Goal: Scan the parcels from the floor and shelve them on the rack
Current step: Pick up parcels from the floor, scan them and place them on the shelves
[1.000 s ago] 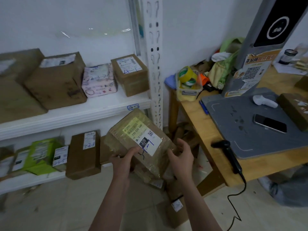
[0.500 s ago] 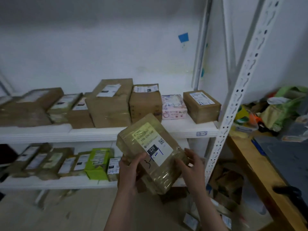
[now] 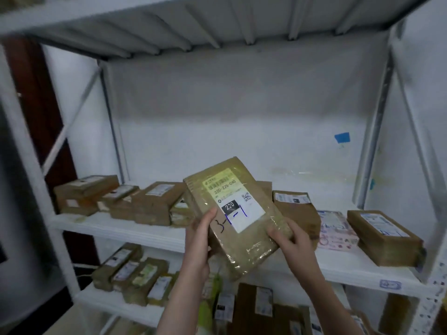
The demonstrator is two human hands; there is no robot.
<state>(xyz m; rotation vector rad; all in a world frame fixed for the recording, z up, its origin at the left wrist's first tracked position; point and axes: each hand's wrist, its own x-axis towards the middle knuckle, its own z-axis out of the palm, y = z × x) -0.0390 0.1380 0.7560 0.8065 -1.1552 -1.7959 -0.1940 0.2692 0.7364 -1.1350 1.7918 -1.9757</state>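
I hold a brown taped parcel with a yellow-and-white label marked "220" and "3-1-1" in front of the white rack. My left hand grips its lower left edge, thumb on the top face. My right hand grips its lower right corner. The parcel is tilted, label toward me, above the front edge of the middle shelf. Behind it that shelf carries a row of brown parcels.
A brown box and a pink patterned parcel lie at the shelf's right end. The lower shelf holds several more parcels. The shelf above overhangs. White uprights frame the bay; a blue tape patch marks the wall.
My view swung from the desk and scanner to the rack and upward. Both hands raised the parcel from near the floor pile to the middle-shelf height, keeping the same grip.
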